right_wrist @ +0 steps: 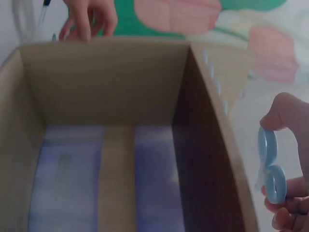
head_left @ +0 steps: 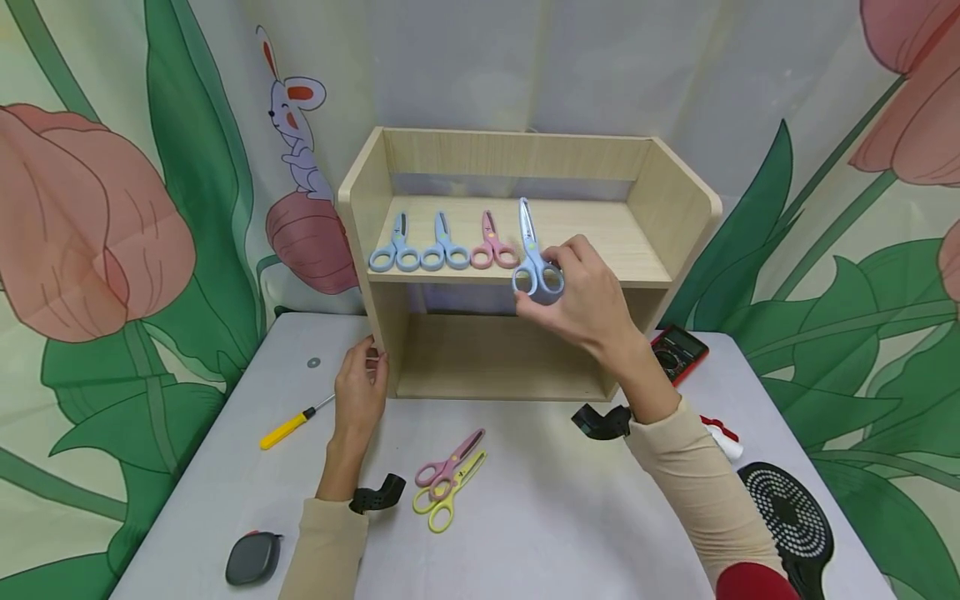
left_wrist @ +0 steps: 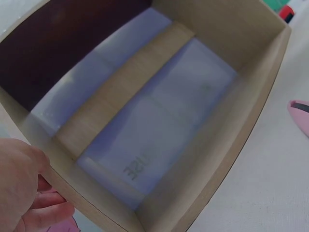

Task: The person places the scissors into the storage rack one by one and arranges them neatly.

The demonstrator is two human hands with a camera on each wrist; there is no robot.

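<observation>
A wooden shelf unit (head_left: 678, 204) stands at the back of the table. On its upper shelf lie two blue scissors (head_left: 396, 248) (head_left: 444, 247) and a pink pair (head_left: 492, 246) in a row. My right hand (head_left: 581, 292) pinches the handles of a fourth, blue pair of scissors (head_left: 534, 254), blades pointing away over the shelf; its handles (right_wrist: 270, 169) show in the right wrist view. My left hand (head_left: 362, 392) rests against the shelf unit's lower left wall, fingers (left_wrist: 34, 203) on the edge. Pink scissors (head_left: 450, 460) and yellow scissors (head_left: 448, 493) lie on the table between my arms.
A yellow-handled screwdriver (head_left: 294, 423) and a small washer (head_left: 313, 362) lie left. A dark grey case (head_left: 253, 558) is at the front left. A red multimeter (head_left: 677, 353), a white-and-red item (head_left: 723, 437) and a black slotted spatula (head_left: 791, 517) are on the right.
</observation>
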